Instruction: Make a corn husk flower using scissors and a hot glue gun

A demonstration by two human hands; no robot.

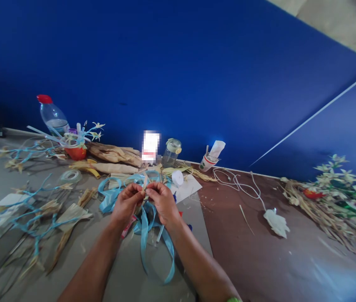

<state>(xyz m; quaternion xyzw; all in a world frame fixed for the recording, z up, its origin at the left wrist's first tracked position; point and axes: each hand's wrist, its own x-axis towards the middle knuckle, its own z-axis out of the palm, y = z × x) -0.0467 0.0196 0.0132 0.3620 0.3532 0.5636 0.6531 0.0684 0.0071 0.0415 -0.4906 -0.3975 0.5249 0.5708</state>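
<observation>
Both hands meet above the middle of the table. My left hand and my right hand are closed in a fingertip pinch on a small pale piece of dried husk, whose tip sticks up between them. The fingers cover most of it. Loops of light blue ribbon lie under and around the hands, one long loop curling toward me; whether it joins the held piece I cannot tell. A white roll rests on a paper sheet just beyond my right hand.
Blue-wrapped stems with husk flowers spread at left, near a tape roll. Along the blue wall stand a red-capped bottle, dried husks, a jar and a cup. At right lie a white cable and white flowers.
</observation>
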